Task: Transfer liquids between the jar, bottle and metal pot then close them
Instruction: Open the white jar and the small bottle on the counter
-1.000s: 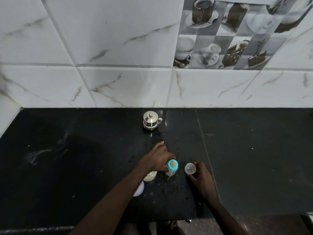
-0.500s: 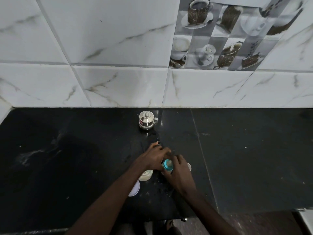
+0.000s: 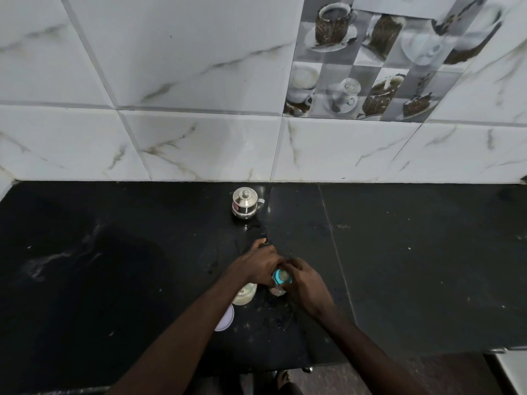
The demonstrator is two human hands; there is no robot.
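Note:
A small clear bottle (image 3: 279, 291) with a blue collar and teat (image 3: 282, 276) stands on the black counter (image 3: 413, 266). My left hand (image 3: 259, 265) grips the bottle from the left. My right hand (image 3: 306, 285) curls its fingers round the blue collar from the right. The clear cap seen earlier is hidden. An open jar (image 3: 244, 293) with pale contents stands just left of the bottle, partly under my left wrist. Its white lid (image 3: 225, 317) lies flat in front of it. The lidded metal pot (image 3: 245, 202) stands at the back by the wall.
Wet spots (image 3: 256, 229) lie on the counter between the pot and my hands. A tiled wall (image 3: 199, 138) closes off the back. The counter's front edge (image 3: 285, 367) runs just below my forearms.
My right hand carried the clear cap left to the bottle and now closes round its blue top. My left hand has kept its hold on the bottle.

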